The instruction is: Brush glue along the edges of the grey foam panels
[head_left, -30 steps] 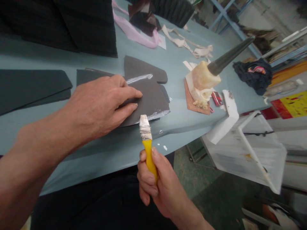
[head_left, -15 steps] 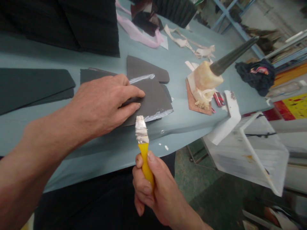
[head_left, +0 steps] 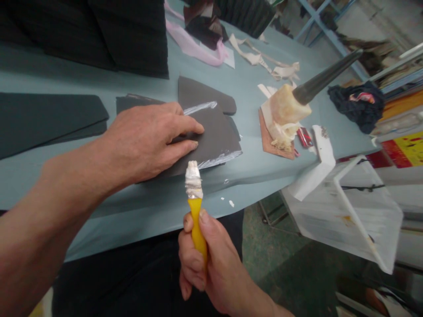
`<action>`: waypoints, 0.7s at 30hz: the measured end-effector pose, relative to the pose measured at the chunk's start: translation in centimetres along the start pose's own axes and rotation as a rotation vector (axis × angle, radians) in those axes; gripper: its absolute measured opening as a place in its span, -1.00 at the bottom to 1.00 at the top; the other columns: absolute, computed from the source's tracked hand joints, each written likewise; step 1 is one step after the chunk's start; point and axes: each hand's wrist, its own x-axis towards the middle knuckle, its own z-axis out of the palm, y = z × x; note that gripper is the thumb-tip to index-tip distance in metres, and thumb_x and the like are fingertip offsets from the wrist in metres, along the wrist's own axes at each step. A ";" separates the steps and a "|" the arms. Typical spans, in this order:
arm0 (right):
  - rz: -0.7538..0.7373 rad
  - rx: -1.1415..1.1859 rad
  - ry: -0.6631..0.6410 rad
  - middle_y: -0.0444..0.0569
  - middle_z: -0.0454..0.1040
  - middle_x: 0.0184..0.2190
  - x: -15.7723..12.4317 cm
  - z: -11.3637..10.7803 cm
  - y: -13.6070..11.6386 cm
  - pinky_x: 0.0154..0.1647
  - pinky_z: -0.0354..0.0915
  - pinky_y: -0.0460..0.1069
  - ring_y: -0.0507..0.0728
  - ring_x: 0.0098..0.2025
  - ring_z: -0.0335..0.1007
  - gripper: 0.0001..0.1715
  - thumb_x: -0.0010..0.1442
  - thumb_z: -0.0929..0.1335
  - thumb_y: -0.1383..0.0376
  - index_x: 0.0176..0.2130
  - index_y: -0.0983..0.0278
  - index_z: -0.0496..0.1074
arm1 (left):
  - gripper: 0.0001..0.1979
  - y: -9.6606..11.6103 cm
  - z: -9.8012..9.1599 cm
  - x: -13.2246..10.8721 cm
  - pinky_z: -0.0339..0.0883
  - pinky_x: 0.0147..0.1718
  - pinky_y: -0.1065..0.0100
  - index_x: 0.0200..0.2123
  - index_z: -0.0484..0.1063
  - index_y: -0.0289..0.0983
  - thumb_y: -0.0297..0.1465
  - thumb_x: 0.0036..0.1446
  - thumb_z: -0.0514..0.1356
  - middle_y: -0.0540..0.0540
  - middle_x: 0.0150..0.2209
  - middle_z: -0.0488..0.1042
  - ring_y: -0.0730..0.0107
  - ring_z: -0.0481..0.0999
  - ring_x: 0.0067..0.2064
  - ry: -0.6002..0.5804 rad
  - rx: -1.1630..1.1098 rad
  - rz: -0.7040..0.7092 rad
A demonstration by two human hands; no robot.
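My left hand (head_left: 153,138) lies over a dark grey flat piece (head_left: 216,134), its thumb and index finger stretched out and apart on the surface. White streaks run along the far and near edges of this piece. In my right hand (head_left: 206,255) is a yellow-handled brush (head_left: 197,224), gripped with the thumb along the handle. White matter coats the bristles and metal band. The brush tip is by the piece's near edge, below my left thumb; whether it touches cannot be told. Another dark grey piece (head_left: 205,94) lies just behind.
Tall black stacks (head_left: 132,35) stand at the back left, with long dark pieces (head_left: 49,119) nearer. Right of my hands, a pale block with a dark cone (head_left: 327,77) rests on a brown board (head_left: 276,147). A white translucent bin (head_left: 350,215) stands beyond the table edge (head_left: 254,198).
The brush and my right hand have shifted slightly left along the near edge of the piece. My left hand stays on it. The whole view has moved a little.
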 end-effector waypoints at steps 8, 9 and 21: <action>0.028 0.013 -0.070 -0.41 0.25 -0.61 -0.2 0.1 1.9 -0.56 0.41 -0.22 -0.17 -0.71 0.03 -0.39 0.43 0.33 -0.27 -0.14 0.21 0.32 | -0.53 -0.7 -0.3 0.3 0.42 -0.05 0.09 0.17 0.62 0.02 -0.15 0.33 0.07 -0.12 -0.05 0.61 0.00 0.62 -0.04 -0.011 -0.031 0.068; 0.025 0.006 -0.068 -0.41 0.25 -0.62 -0.4 0.2 1.8 -0.56 0.41 -0.22 -0.18 -0.71 0.03 -0.39 0.43 0.33 -0.27 -0.14 0.21 0.32 | -0.54 -0.9 -0.3 0.4 0.41 -0.07 0.10 0.16 0.62 0.01 -0.15 0.32 0.08 -0.12 -0.06 0.62 0.01 0.61 -0.05 -0.008 -0.033 0.083; 0.015 -0.078 -0.068 -0.42 0.25 -0.64 1.0 1.5 2.9 -0.57 0.37 -0.20 -0.15 -0.70 0.04 -0.28 0.34 0.32 -0.39 -0.14 0.20 0.29 | -0.52 -1.6 -0.9 1.2 0.32 -0.17 0.22 0.20 0.61 -0.02 -0.24 0.30 0.10 -0.04 0.00 0.68 0.20 0.60 -0.12 -0.069 -0.021 0.144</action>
